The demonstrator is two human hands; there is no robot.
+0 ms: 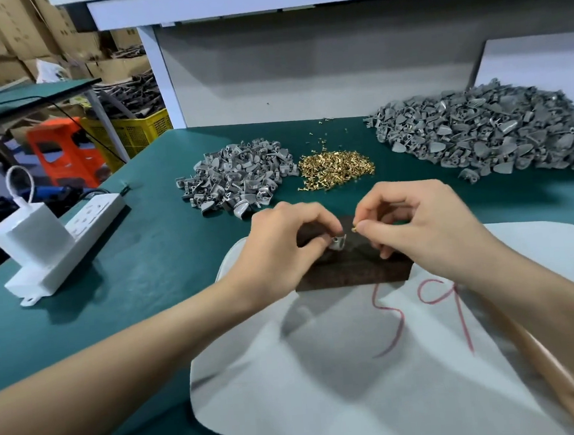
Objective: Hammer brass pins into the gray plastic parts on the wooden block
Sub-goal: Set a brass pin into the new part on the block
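Grip looks deliberate — left hand [281, 248] pinches small gray plastic part [338, 242] steady on dark rectangular wooden block [352, 274], prob. as firm backing; right hand [427, 230] pinches tiny brass pin [355, 227] just beside part, ready to seat it.

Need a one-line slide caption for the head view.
Left hand holds a gray plastic part over the wooden block while right hand pinches a brass pin beside it.
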